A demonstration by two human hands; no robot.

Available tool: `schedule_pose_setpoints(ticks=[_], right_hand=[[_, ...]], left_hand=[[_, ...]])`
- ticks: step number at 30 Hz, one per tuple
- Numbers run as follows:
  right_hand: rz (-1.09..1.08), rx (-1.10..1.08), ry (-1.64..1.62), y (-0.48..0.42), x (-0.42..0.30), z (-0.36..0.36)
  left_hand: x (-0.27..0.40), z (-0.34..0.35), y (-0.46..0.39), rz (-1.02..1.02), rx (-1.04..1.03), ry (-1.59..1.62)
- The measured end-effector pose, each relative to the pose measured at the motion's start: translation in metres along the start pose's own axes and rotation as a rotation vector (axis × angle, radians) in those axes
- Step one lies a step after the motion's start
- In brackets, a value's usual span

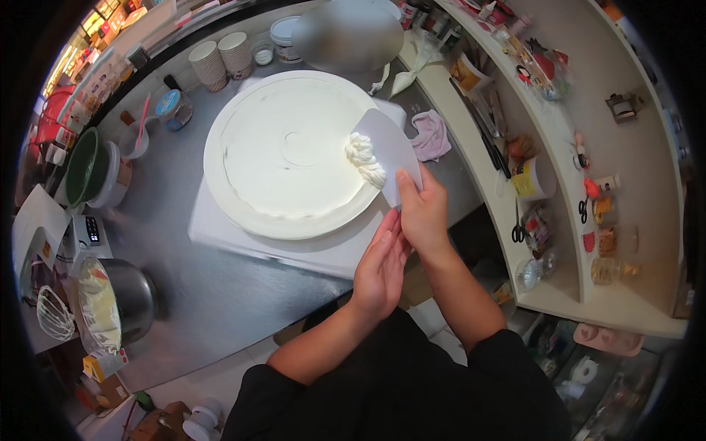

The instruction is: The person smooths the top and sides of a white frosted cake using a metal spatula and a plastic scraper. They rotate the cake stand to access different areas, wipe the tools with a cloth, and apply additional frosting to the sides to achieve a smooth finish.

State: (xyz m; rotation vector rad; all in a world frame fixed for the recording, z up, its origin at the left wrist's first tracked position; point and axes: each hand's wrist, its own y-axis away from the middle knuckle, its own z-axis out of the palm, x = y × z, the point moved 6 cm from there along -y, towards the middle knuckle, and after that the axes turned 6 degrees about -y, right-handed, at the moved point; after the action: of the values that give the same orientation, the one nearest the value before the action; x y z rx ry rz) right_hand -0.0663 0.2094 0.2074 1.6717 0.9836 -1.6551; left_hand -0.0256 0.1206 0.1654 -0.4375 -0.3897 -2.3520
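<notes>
A pale, flexible plastic cream scraper [389, 144] is pinched in my right hand [424, 204], thumb on its near face. Its far edge meets the right side of a wide round layer of white cream [276, 138]. Thick ridges of gathered cream [365, 161] lie along that edge. Faint ring marks show in the smooth surface. Below the scraper is my left hand [380, 267], palm turned up and fingers extended, fingertips close against the right hand and the scraper's lower corner. Whether they touch the scraper is unclear. Under the cream is a white square-cornered base [325, 262].
On the steel worktop [220, 292], a metal mixing bowl of cream [129, 297] stands at left near a whisk [55, 314]. Stacked paper cups [207, 63] line the back. A pink cloth [430, 135] and a piping bag [411, 71] lie right, beside crowded shelves [557, 220].
</notes>
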Motion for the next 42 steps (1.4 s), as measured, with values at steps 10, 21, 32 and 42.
schedule_pose_setpoints(ticks=[10, 21, 32, 42], right_hand=[[-0.020, -0.020, -0.001, -0.009, -0.002, 0.015], [-0.024, -0.022, -0.006, -0.011, 0.000, 0.022], [0.001, -0.024, 0.034, -0.008, 0.002, 0.025], [-0.010, -0.030, 0.034, -0.009, -0.001, 0.030]], left_hand=[[0.011, 0.009, 0.003, 0.123, 0.010, -0.137], [0.016, 0.013, 0.007, 0.131, -0.030, -0.128], [0.021, 0.015, 0.013, 0.106, -0.042, -0.076], [0.023, 0.013, 0.013, 0.120, -0.052, -0.055]])
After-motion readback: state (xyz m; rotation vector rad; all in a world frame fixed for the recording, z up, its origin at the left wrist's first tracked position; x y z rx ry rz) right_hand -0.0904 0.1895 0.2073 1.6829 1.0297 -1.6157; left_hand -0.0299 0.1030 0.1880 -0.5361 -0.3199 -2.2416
